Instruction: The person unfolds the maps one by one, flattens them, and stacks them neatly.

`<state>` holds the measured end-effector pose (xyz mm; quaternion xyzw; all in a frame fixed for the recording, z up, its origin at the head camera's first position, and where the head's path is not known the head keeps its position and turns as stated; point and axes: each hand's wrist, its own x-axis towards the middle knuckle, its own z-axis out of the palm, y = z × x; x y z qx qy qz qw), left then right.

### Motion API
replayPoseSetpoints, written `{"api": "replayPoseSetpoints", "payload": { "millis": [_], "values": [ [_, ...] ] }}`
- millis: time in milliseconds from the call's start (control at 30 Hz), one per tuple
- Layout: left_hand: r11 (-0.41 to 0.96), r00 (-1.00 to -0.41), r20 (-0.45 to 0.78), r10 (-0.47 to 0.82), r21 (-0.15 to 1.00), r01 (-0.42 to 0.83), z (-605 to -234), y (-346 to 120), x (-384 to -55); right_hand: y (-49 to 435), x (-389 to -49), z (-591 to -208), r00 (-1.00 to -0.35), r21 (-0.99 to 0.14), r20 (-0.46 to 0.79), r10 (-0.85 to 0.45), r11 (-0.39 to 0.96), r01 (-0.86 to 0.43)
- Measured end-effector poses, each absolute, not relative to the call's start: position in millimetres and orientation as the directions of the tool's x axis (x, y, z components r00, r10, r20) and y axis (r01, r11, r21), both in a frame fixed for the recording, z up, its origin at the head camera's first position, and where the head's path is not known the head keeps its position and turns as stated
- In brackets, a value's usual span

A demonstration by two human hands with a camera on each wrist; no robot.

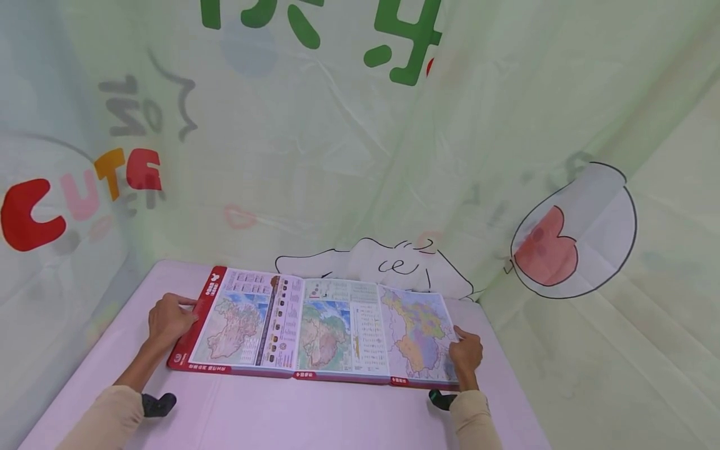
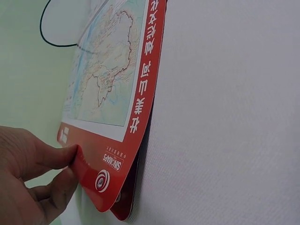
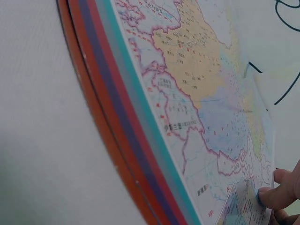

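A folding map (image 1: 355, 325) lies opened out in three panels across the table, with a red strip down its left side. My left hand (image 1: 170, 320) is at that left end. In the left wrist view, its thumb and finger pinch the red border (image 2: 93, 161) near a rounded corner, and a second red layer shows beneath. At the far right end, my right hand (image 1: 467, 351) grips the edge of the panel with the coloured map. The right wrist view has its thumb (image 3: 269, 197) on top of the panel and fingers partly hidden at the edge.
The table (image 1: 315, 412) has a pale pink cover. Behind it hangs a light printed curtain (image 1: 315, 156), with more fabric at both sides. A black strap piece (image 1: 159, 405) sticks out at the left wrist, another (image 1: 442, 400) at the right.
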<state>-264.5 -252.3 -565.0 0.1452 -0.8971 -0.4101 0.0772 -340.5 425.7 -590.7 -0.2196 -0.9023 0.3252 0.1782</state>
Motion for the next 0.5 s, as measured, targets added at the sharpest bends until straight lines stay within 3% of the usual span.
{"api": "replayPoseSetpoints", "payload": {
  "millis": [233, 500],
  "values": [
    [0.62, -0.938, 0.025, -0.347, 0.756, -0.209, -568.4, -251.1, -264.1, 428.8, -342.4, -593.0, -0.843, -0.643, 0.223, 0.489, 0.724, 0.25],
    [0.645, -0.929, 0.061, -0.366, 0.736, -0.206, -569.9, -248.0, -259.8, 424.8, -342.2, -590.6, -0.847, -0.596, 0.121, 0.517, 0.72, 0.355]
  ]
}}
